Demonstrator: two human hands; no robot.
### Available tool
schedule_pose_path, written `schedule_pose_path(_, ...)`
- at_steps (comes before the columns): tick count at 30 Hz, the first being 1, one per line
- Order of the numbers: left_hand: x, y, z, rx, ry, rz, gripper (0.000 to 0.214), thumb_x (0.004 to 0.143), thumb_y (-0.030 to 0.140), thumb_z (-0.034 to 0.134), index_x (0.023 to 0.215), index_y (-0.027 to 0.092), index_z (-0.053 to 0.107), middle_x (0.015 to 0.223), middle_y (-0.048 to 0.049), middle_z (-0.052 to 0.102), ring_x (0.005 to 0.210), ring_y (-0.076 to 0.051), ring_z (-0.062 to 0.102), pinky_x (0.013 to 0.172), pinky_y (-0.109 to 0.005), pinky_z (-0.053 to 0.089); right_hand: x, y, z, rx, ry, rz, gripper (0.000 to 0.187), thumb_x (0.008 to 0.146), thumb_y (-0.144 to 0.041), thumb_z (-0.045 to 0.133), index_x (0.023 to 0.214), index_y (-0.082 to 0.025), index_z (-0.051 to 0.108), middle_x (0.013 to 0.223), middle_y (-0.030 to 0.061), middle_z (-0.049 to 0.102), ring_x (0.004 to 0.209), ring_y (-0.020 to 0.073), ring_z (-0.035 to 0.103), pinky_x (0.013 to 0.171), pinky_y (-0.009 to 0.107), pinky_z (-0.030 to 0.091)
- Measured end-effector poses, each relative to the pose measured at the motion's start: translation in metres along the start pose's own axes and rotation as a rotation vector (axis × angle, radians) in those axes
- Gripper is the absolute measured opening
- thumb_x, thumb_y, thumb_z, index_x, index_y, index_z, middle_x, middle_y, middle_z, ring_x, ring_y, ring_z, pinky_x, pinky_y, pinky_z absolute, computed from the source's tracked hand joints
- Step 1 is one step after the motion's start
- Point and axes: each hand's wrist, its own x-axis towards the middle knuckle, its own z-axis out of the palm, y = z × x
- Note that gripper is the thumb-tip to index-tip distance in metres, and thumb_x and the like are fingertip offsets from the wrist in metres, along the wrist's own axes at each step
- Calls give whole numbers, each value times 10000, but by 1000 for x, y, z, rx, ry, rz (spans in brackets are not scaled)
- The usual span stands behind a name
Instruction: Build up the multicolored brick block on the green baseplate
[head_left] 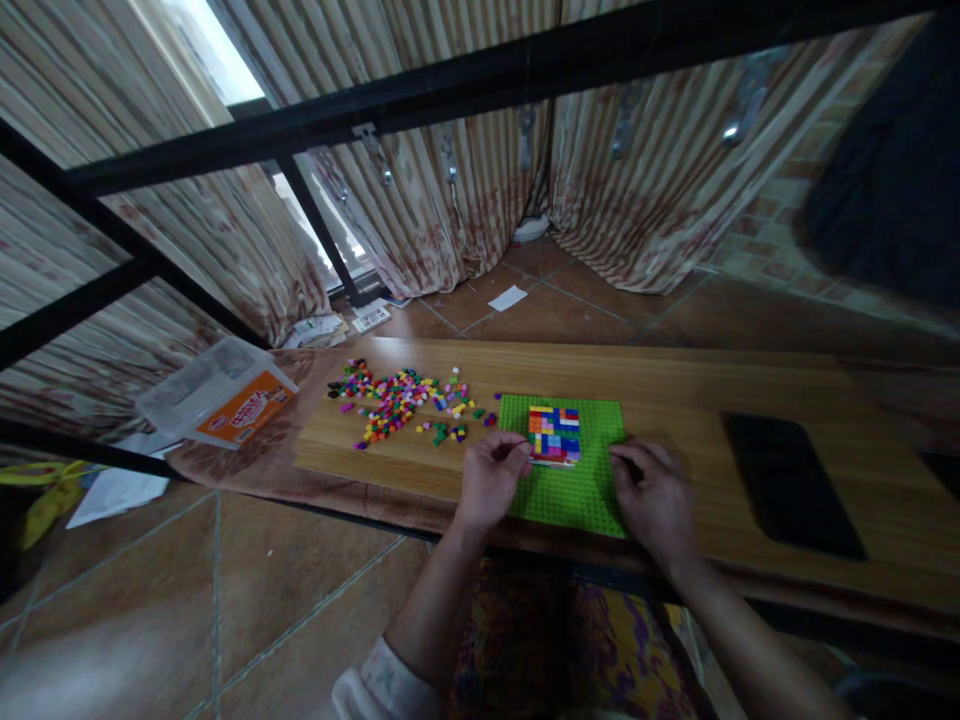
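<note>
A green studded baseplate [559,505] lies on the wooden board, and a square block of multicoloured toy bricks [555,435] stands on it. My left hand [491,478] is closed in a pinch at the left side of that block. Whether a small brick is between its fingertips is too small to tell. Over the plate's right edge, my right hand [658,500] is curled with thumb and forefinger together. What it pinches, if anything, cannot be made out. Left of the plate spreads a pile of loose small bricks [401,400] in many colours.
A clear plastic box [195,385] with an orange label sits at the left end on a brown cloth [247,465]. A dark flat phone-like slab [791,485] lies on the wooden board [690,390] at right. Black metal rails [450,85] cross in front of curtains.
</note>
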Motion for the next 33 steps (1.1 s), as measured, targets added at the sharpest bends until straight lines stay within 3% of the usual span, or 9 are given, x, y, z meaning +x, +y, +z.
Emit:
schedule_pose_path(17,2,11,4,-110,58,-185,146,618,201,746,716,147,653,564,33,608,473,-83,538,519,-229,484,-1,5,1,-45,-3,-29,317,902,-402,476,939,-187,706,968,105,665,925,252,598,863,411,474)
schedule_pose_path(25,-2,-12,3,-81,44,-85,155,694,286,706,674,151,632,528,45,528,465,-63,440,470,-194,351,-1,15,3,-71,-23,-73,366,897,-445,451,931,-175,696,973,115,666,883,249,615,820,392,487)
schedule_pose_path(29,-3,-26,-9,-26,50,-1,167,743,319,666,720,156,640,579,31,553,529,-84,477,527,-207,391,-1,23,4,-97,-20,-105,382,889,-463,448,942,-176,696,979,117,670,874,256,624,823,400,484)
schedule_pose_path(33,-5,-26,-39,163,158,90,148,782,294,612,756,161,671,619,11,595,587,-113,526,582,-223,418,0,27,3,-123,-25,-124,397,880,-479,435,925,-182,693,961,120,672,847,263,623,790,405,486)
